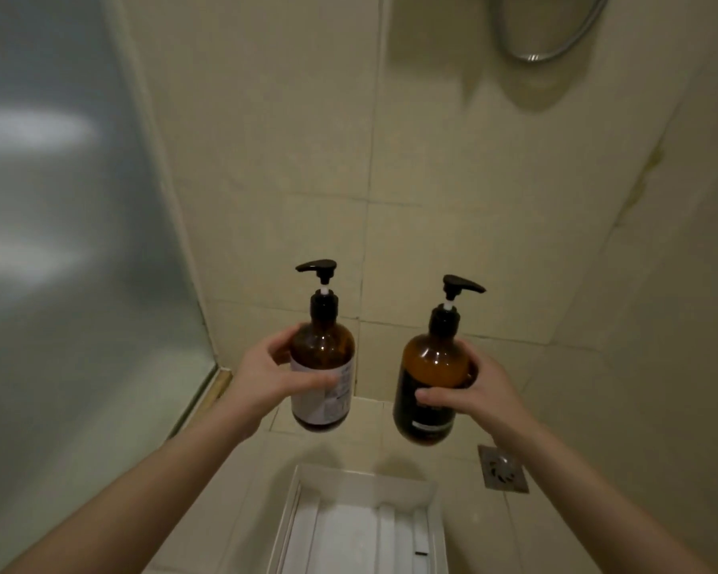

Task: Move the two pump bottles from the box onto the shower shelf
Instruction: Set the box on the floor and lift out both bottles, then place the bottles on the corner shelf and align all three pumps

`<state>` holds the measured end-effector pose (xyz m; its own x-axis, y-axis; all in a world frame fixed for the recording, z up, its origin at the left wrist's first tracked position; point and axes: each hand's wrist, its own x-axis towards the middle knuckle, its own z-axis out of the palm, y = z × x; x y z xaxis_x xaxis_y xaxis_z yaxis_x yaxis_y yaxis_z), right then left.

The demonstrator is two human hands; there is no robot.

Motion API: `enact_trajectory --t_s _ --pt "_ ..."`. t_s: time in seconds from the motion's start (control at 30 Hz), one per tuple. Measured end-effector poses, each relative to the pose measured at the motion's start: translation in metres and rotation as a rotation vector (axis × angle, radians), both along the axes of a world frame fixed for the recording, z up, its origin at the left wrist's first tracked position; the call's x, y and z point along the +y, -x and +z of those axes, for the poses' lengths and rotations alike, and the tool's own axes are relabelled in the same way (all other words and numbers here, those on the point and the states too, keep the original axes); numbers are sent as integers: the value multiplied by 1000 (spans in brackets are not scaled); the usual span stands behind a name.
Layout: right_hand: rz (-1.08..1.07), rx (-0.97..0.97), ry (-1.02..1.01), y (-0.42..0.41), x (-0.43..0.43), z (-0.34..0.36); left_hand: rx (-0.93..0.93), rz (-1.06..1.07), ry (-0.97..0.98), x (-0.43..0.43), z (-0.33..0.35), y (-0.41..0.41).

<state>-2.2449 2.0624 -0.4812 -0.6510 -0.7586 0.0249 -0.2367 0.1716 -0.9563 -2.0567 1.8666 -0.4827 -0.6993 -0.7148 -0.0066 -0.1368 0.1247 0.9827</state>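
Two amber pump bottles with black pump heads are held upright in the air over the floor. My left hand (266,379) grips the bottle with the white label (323,366). My right hand (469,391) grips the bottle with the dark label (430,387). Both bottles are raised above the white box (291,503), which lies on the tiled floor at the bottom centre and holds no bottle. No shower shelf is in view.
Beige tiled walls meet in a corner ahead. A frosted glass panel (67,242) stands on the left. A metal shower hose loop (552,39) hangs at the top right. A square floor drain (501,468) sits right of the box.
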Motion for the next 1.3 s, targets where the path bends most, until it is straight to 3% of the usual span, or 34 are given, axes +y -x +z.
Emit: enact_trajectory --t_s 0.43,0.87,1.07,1.3 --pt "-17 27 61 19 1 307 110 -45 74 3 310 9" --pt "-34 105 14 -8 57 613 191 -130 64 21 607 5" --pt "-34 175 16 -27 74 698 219 -199 107 39 698 4" --pt "-75 195 26 -45 83 738 218 -265 152 45 741 3"
